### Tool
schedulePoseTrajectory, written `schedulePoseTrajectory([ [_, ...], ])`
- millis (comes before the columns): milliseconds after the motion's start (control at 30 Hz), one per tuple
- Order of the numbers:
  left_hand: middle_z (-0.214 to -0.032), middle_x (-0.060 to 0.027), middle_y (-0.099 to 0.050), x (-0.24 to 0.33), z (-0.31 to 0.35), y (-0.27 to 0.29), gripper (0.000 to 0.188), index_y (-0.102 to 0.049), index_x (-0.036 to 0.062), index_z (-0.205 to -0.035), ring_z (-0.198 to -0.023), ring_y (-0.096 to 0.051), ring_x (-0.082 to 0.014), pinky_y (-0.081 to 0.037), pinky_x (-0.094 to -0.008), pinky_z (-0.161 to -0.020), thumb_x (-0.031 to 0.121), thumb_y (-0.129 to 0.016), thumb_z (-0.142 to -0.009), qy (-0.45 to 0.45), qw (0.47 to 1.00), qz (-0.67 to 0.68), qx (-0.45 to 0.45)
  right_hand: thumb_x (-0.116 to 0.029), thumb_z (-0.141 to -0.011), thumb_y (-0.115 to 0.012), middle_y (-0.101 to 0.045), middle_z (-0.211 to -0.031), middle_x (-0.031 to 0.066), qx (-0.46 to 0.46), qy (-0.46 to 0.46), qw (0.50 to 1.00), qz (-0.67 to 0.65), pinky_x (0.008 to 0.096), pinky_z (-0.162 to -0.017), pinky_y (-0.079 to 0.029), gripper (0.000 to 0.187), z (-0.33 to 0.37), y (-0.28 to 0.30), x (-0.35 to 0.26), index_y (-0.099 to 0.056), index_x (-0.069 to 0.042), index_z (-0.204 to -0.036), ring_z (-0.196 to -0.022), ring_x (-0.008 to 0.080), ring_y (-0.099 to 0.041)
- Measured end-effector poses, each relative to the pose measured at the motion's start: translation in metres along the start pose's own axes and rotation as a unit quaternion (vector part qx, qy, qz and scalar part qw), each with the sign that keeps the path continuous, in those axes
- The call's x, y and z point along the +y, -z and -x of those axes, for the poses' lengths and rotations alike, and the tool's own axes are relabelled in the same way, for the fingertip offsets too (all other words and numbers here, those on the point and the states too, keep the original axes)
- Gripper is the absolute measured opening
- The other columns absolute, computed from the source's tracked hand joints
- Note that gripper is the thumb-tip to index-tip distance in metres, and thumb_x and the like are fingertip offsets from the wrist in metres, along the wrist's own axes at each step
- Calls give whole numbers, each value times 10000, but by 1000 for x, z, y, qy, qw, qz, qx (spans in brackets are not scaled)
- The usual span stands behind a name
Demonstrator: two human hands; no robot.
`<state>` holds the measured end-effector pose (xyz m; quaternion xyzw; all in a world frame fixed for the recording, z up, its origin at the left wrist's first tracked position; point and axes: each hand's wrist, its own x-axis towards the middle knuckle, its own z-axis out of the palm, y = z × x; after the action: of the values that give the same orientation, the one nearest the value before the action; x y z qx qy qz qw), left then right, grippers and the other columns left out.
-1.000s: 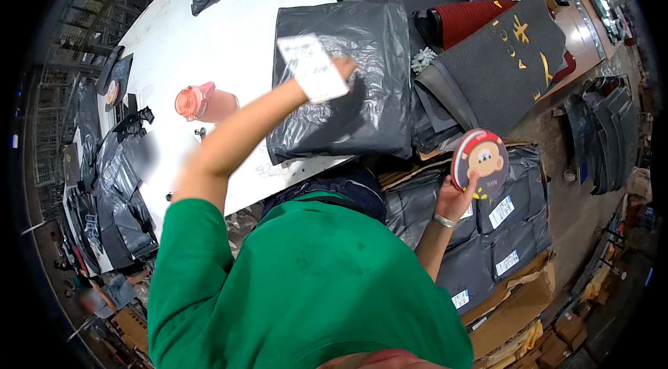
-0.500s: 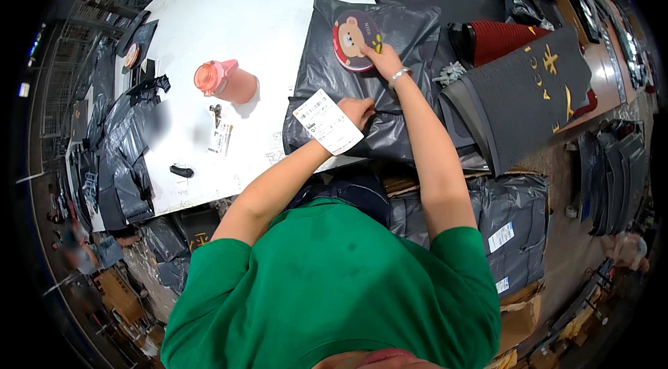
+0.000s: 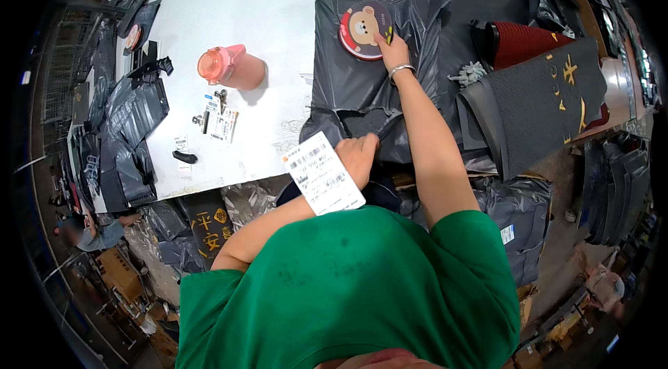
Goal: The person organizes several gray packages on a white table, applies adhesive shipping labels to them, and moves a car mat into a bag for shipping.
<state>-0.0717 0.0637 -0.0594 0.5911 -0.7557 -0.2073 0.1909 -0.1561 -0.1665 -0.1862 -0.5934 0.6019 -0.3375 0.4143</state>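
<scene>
Up on the grey plastic mailing bag (image 3: 362,77) we see a round mat with a cartoon bear (image 3: 364,29), lying flat on the white table (image 3: 264,14). Our right hand (image 3: 393,52) presses its fingers onto the mat's right edge. Our left hand (image 3: 358,157) pinches a white printed label (image 3: 322,174) and touches the bag's near edge. A pink bottle (image 3: 229,67) lies further left.
</scene>
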Motion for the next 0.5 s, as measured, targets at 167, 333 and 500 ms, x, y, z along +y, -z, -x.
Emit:
schedulePoseTrajectory([
  [167, -692, -184, -568, -35, -21, -15, 210, -420, 96, -1011, -596, -558, -353, -433, -443, -549, 90, -444, -803, 101, 990, -9, -103, -357, -755, -590, -619, -804, 177, -51, -10, 995, -81, 336, -717, -437, 430, 0, 23, -17, -575, 48, -899, -788, 282, -600],
  [333, -964, -175, -444, -66, -63, -12, 488, -391, 37, -1021, -827, -512, -344, -439, -424, -677, 57, -664, -617, -5, 989, -127, -73, -207, -771, -599, -576, -785, 7, 64, -140, 861, -484, 195, -391, -362, 234, 106, 69, -85, -536, -69, -949, -572, 73, -532],
  [500, -758, -115, -517, -96, -95, 8, 191, -502, 56, -833, -730, -552, -283, -437, -357, -622, 54, -590, -663, -84, 996, 24, -12, -105, -797, -533, -520, -723, -24, -162, -338, 757, -536, 178, -338, -213, 161, 222, 103, -49, -503, -82, -953, -412, 46, -348],
])
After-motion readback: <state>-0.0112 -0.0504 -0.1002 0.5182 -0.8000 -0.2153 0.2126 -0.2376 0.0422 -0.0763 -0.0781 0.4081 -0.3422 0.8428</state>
